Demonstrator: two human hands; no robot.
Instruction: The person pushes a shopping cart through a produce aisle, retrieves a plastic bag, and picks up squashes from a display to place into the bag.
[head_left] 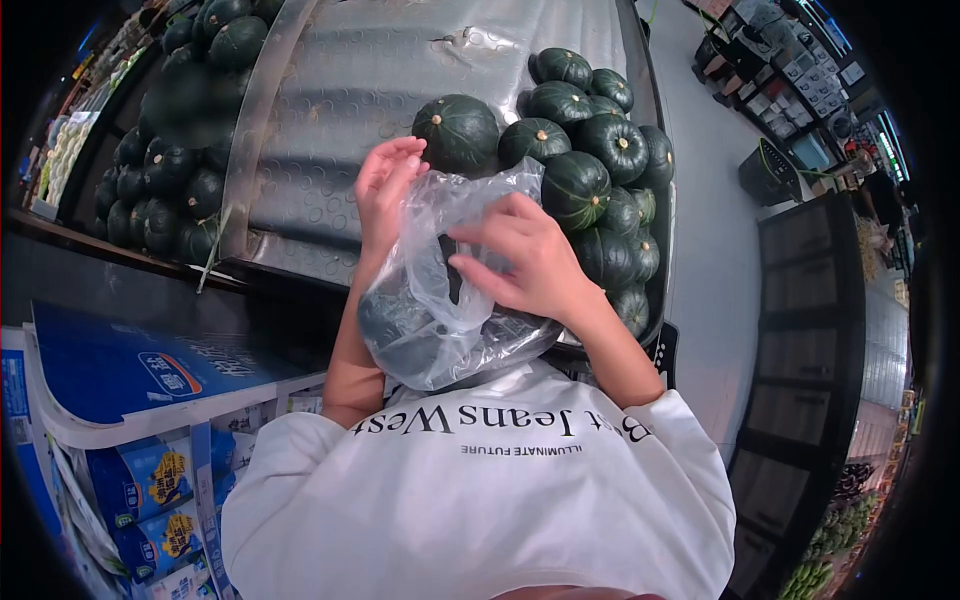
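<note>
A clear plastic bag (465, 335) hangs close in front of my shirt, with a dark green pumpkin (393, 325) showing through its lower left side. My left hand (385, 190) is raised at the bag's upper left edge, its fingers loosely bent and apart; the plastic lies against its thumb side and wrist. Over the bag's upper right part is my right hand (522, 255), thumb and forefinger spread beside a dark gap in the plastic. Just beyond the fingers of my left hand, a large pumpkin (457, 133) sits on the grey padded display (330, 120).
Several pumpkins (580, 190) are piled along the display's right side. More lie in a left-hand bin (170, 185). A blue-topped shelf (120, 365) with packets stands at lower left. Along the right run an aisle floor (700, 250), a black basket (770, 172) and dark cabinets (800, 330).
</note>
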